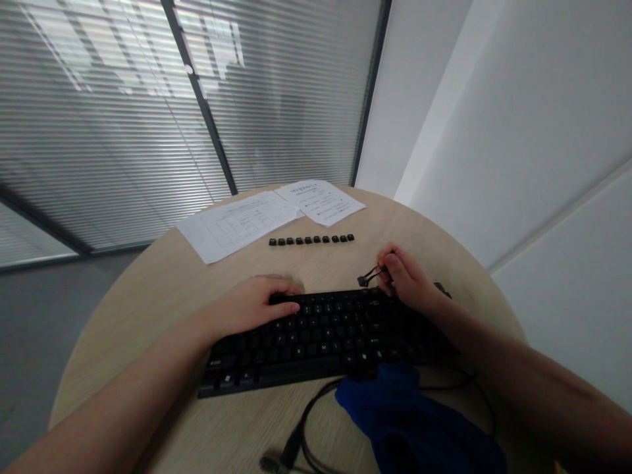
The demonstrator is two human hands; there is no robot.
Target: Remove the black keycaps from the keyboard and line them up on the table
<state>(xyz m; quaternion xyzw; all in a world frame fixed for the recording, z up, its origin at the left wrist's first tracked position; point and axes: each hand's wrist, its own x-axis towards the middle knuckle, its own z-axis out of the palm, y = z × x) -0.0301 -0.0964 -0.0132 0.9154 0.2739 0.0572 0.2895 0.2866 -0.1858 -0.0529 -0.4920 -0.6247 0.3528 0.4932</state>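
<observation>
A black keyboard (306,342) lies slightly tilted on the round wooden table. My left hand (259,303) rests on its upper left edge, thumb over the top keys and fingers behind the edge, the thumb apart from them. Above the keyboard's upper right part, my right hand (399,273) is closed on a thin wire tool, whose two prongs point left. At the prong ends sits a small black keycap (363,281), just behind the keyboard's back edge. Several loose black keycaps (312,240) stand in a row farther back.
Two printed paper sheets (241,220) lie at the back of the table (113,329). A blue cloth (415,421) and a black cable (303,421) with a connector are at the front. Beyond the table are blinds (291,99) and a white wall (543,131).
</observation>
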